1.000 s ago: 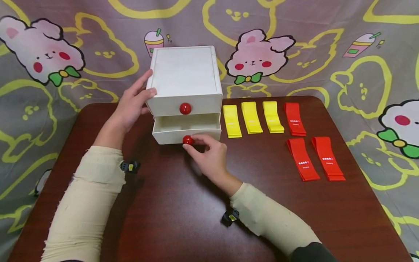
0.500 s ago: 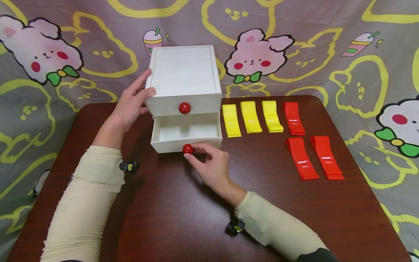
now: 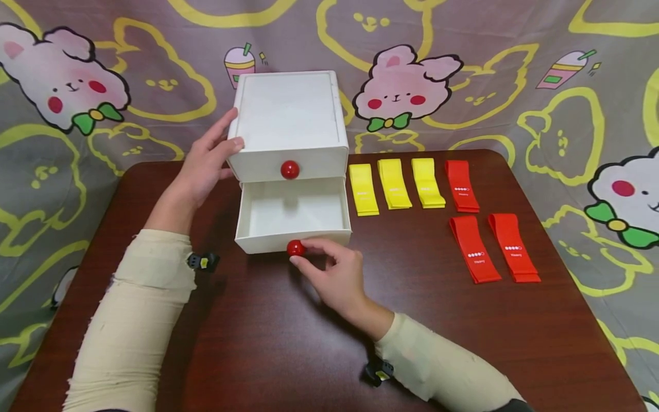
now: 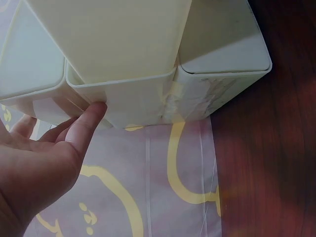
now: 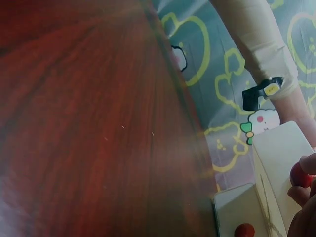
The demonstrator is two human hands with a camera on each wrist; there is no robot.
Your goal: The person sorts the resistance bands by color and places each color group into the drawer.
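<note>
A small white two-drawer cabinet [image 3: 288, 111] stands at the back of the table. My left hand [image 3: 205, 166] presses its left side, fingers mostly extended; the left wrist view shows the thumb [image 4: 90, 126] against the plastic. The upper drawer [image 3: 257, 166] is closed, with a red knob [image 3: 290, 169] on its front. Below it the lower drawer [image 3: 314, 214] is pulled well out, its inside bare. My right hand [image 3: 340, 280] pinches the lower drawer's red knob [image 3: 294, 248] between thumb and forefinger. In the right wrist view, that knob [image 5: 299, 176] is partly covered by the fingers.
To the cabinet's right, three folded yellow bands [image 3: 395, 183] lie in a row. Beside and below them are three folded red bands [image 3: 475, 249] with white print. A patterned cloth [image 3: 479, 68] hangs behind the dark wood table [image 3: 247, 332].
The lower drawer has slid further out toward the front, my right hand moving with its knob. My left hand stays against the cabinet, and the bands have not moved.
</note>
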